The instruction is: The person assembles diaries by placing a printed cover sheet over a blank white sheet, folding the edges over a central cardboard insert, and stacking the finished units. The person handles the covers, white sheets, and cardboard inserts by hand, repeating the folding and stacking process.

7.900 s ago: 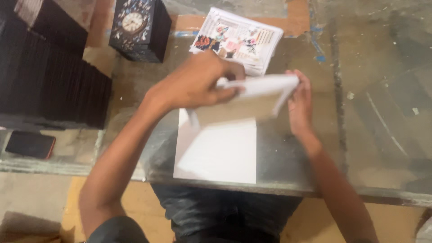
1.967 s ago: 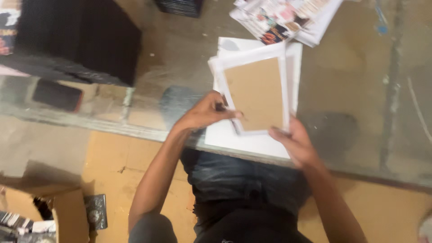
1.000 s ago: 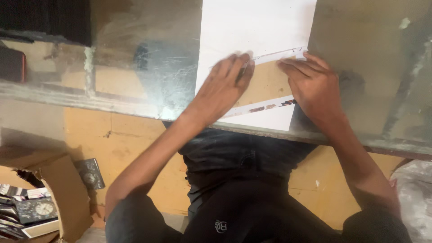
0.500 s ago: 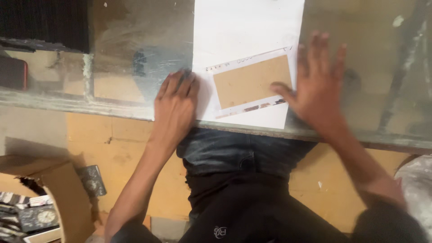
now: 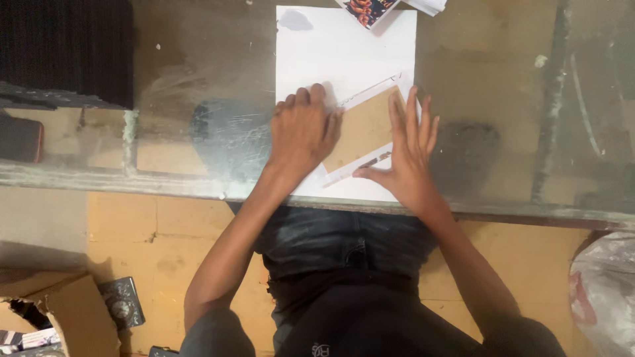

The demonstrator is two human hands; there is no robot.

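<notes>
Both hands flat, open | brown card [image 5: 362, 129], white-edged, tilted | on white sheet [image 5: 344, 53]

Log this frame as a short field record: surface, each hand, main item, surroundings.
surface: glass-topped table, scuffed
main item: brown cardboard panel with white border, lying tilted on a white paper sheet
left hand: flat, palm down, on the panel's left end
right hand: fingers spread, pressing the panel's right end
surroundings: black stack at far left; printed colourful sheets at top edge; open cardboard box on the floor; white plastic bag at right
</notes>
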